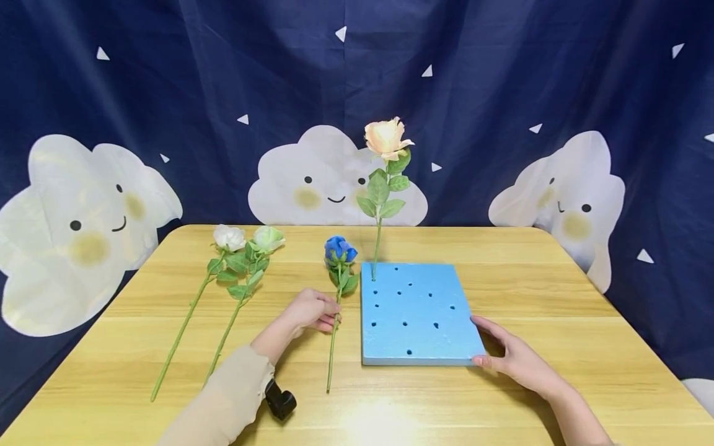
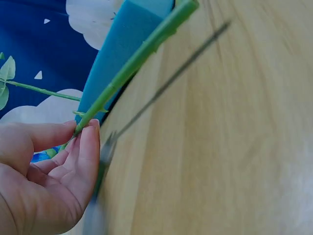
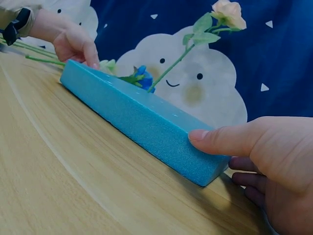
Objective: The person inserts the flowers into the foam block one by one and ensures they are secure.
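My left hand (image 1: 312, 310) pinches the green stem of a blue rose (image 1: 340, 249) between thumb and fingers. In the left wrist view that stem (image 2: 132, 66) slants up from the fingertips, its shadow on the table. Just right of the rose lies a blue foam board (image 1: 418, 341) dotted with several holes. A peach rose (image 1: 386, 139) stands upright in a hole near the board's far left corner. My right hand (image 1: 519, 359) grips the board's near right corner; in the right wrist view the thumb (image 3: 215, 141) presses its front side and the other fingers are round the corner.
To the left, a white rose (image 1: 229, 238) and a pale green rose (image 1: 268, 238) lie on the wooden table (image 1: 535, 266). A black device (image 1: 280, 401) sits at my left wrist. Behind the table hangs a dark blue curtain (image 1: 474, 93) with clouds.
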A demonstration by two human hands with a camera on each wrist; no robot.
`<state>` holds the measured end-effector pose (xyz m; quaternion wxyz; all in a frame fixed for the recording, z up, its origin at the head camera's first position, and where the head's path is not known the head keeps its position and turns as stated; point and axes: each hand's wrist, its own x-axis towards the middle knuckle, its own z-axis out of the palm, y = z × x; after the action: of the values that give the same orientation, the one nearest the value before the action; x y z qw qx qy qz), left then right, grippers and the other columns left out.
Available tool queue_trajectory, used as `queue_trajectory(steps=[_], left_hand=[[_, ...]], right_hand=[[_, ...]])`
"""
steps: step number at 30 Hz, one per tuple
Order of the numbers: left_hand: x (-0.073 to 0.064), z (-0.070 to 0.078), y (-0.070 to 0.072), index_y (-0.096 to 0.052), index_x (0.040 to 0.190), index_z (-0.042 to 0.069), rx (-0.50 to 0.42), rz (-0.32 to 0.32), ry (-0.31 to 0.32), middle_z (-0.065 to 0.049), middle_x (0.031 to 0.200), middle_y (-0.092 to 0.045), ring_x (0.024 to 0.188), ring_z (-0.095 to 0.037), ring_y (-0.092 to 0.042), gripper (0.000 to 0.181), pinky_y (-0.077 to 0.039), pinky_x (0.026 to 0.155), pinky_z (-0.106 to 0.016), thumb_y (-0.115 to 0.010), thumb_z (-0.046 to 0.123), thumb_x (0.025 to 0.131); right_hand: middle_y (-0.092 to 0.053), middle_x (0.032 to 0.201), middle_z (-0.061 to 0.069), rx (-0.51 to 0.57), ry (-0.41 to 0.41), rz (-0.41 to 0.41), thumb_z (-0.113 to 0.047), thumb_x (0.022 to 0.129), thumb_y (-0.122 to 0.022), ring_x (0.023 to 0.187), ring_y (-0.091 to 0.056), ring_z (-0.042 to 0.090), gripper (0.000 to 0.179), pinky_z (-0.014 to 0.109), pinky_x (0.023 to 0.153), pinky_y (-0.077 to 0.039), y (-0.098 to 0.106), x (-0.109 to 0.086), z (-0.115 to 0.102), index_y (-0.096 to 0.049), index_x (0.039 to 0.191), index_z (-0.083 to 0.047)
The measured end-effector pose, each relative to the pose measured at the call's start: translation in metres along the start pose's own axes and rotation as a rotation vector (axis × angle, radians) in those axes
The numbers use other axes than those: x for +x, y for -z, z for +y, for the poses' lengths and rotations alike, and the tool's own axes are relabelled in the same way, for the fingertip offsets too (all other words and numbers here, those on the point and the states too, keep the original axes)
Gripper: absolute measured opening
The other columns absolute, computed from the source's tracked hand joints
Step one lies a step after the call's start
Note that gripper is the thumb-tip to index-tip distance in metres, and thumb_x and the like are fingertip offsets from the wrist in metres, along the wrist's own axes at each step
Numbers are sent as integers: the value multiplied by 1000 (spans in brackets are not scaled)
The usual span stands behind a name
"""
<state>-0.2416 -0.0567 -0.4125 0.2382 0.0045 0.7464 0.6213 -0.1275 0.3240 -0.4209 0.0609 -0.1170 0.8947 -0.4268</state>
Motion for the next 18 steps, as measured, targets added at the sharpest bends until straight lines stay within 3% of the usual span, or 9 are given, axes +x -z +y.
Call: queue_trajectory(steps=[6,10,13,16,18], left_hand=[[-5,3,4,-50,110,-17,-72,-64,-62,-17,83,-66,65,-16,-62,29,-53,59,-26,-58,-4,85],[-9,4,10,-45,115,-21,-143,-70,-119,-15,83,-65,67,-15,-63,34,-53,60,-24,-55,-5,87],[-13,6,15,-45,113,-21,-199,-39,-161,-12,81,-65,70,-15,-64,31,-53,62,-24,-53,-5,88],[-16,10,17,-48,108,-17,-224,34,-221,-9,80,-66,73,-15,-65,24,-53,65,-24,-52,-4,88],[-18,14,17,-50,104,-14,-235,99,-273,-8,80,-67,72,-14,-65,19,-54,66,-25,-53,-4,88]], right_hand=[[-33,144,21,-23,12,15,-30,85,-67,131,-27,41,73,21,98,-32,-1,0,-1,-32,143,-5],[-33,144,19,-20,8,20,-31,84,-68,131,-27,39,73,15,96,-29,-1,1,0,-32,143,-6],[-34,144,19,-29,11,20,-31,84,-68,131,-28,40,73,27,99,-31,-2,2,1,-32,143,-5],[-33,144,20,-30,13,17,-30,85,-67,131,-27,41,73,44,100,-31,-2,1,1,-32,143,-5],[-33,144,20,-18,7,16,-30,85,-68,131,-26,41,73,41,101,-31,-1,0,1,-32,143,-5]])
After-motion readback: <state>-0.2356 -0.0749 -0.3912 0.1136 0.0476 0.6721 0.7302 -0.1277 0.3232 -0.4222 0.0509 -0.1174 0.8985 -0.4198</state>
